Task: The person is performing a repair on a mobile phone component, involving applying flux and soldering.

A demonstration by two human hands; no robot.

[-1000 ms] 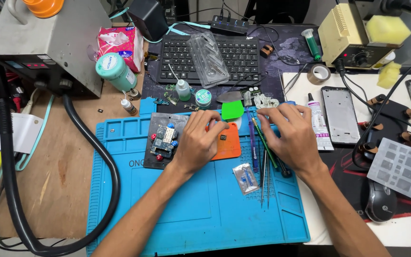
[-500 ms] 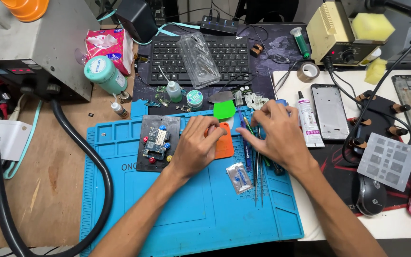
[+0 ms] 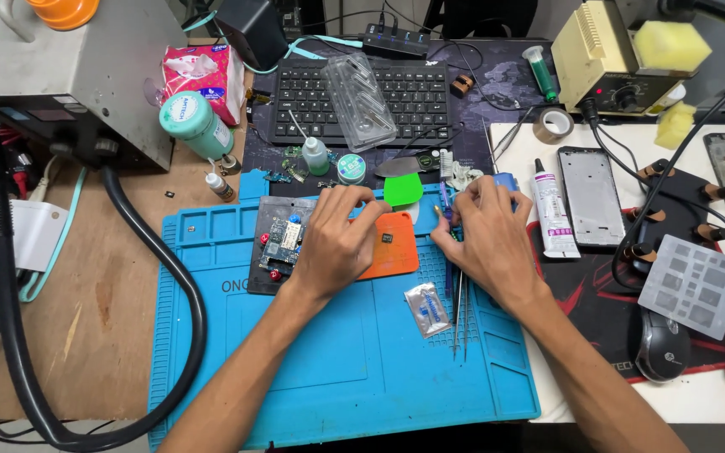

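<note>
On the blue mat (image 3: 329,369), both hands crowd the orange pad (image 3: 392,252).

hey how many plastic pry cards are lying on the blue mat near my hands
2. A green pry card lies at the mat's top edge between the hands; an orange pry card lies just below it, partly under the left hand. Others may be hidden under the hands.

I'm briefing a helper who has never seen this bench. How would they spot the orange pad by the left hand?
Start at the big blue work mat in the middle of the desk. Near its top edge the left hand rests partly over the orange pad. It is flat, rounded and orange, unlike the smaller green tab just above it.
</note>
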